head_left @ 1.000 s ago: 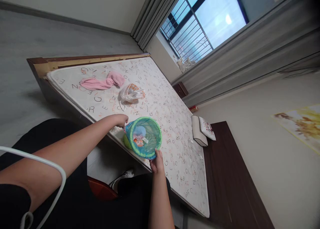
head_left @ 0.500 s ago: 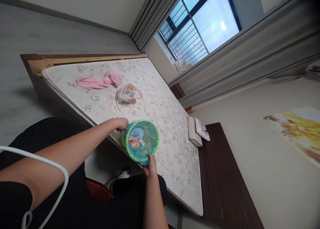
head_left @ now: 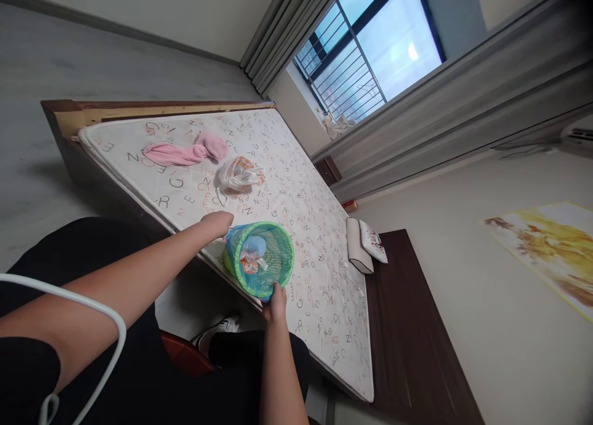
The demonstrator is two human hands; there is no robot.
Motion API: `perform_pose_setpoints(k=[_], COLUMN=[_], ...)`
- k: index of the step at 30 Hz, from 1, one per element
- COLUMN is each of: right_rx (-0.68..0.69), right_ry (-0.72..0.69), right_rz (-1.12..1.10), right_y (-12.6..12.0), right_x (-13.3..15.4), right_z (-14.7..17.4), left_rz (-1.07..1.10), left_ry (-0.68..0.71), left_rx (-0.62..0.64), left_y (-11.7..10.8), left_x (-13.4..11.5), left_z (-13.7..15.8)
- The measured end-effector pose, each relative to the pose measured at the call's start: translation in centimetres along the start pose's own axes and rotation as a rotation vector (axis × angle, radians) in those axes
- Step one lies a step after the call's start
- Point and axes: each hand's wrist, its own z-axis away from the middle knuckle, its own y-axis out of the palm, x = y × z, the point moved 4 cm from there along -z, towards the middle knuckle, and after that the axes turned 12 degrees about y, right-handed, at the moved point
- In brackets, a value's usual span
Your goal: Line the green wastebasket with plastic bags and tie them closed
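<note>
Since a second ago, the right hand (head_left: 277, 302) has slid down with the rim of the green mesh plastic wastebasket with its blue bag liner (head_left: 259, 258), and the basket has shifted slightly toward the bed's edge. That hand pinches the near rim; the left hand (head_left: 217, 222) rests curled against the far rim, though whether it grips the liner I cannot tell. Crumpled wrappers lie inside. The basket sits tipped at the very edge of the mattress printed with scattered capital letters (head_left: 306, 227), such as Z, N, E and R; a loose hold could let it roll off and spill. Farther off lie a white crumpled plastic bag (head_left: 239, 173) and a pink towel (head_left: 185, 152).
</note>
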Motion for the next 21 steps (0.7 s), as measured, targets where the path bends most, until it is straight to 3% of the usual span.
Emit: perform_pose_setpoints(k=[6, 11, 14, 17, 21], right_rx=[-0.13, -0.127, -0.1, -0.027, -0.124], right_ry=[0.054, -0.069, -0.048, -0.037, -0.244], right_rz=[0.071, 0.015, -0.117, -0.147, 0.005], right_y=[0.0, 0.2, 0.6, 1.4, 1.9], right_x=[0.5, 1.6, 3.0, 4.5, 5.1], right_z=[0.2, 1.1, 1.8, 2.4, 2.9], left_rz=[0.066, 0.857, 1.144, 1.184, 0.93], left_ry=[-0.031, -0.024, 0.084, 0.231, 0.345], left_rx=[-0.027, -0.106, -0.181, -0.209, -0.059], left_y=[-1.6, -2.1, -2.6, -3.2, -2.3], left_x=[-0.9, -3.8, -5.6, -6.7, -7.5], left_z=[-0.3, -0.5, -0.1, 0.5, 0.9])
